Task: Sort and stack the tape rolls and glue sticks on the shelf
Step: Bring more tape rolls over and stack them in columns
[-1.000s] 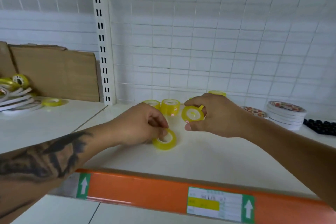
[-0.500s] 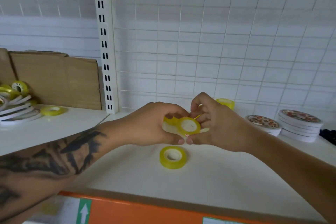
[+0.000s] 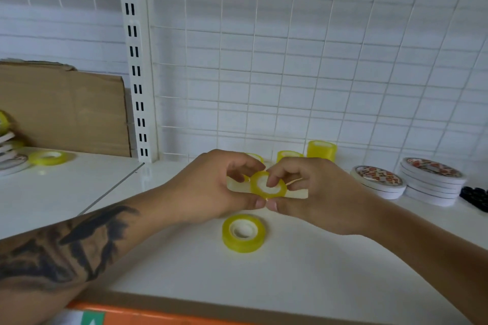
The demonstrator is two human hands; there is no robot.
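Both hands, left hand [image 3: 211, 187] and right hand [image 3: 314, 192], pinch one yellow tape roll [image 3: 268, 185]. Loose roll [image 3: 243, 233] just below; small stack [image 3: 321, 150] behind. Sorting seems mostly unfinished.

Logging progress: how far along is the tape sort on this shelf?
Early. Done: a taller yellow stack and shorter ones stand by the back grid. In hand: the left hand and right hand both hold one yellow roll above the shelf. Left: a loose roll lies flat below the hands, another on the left bay. No glue sticks visible.
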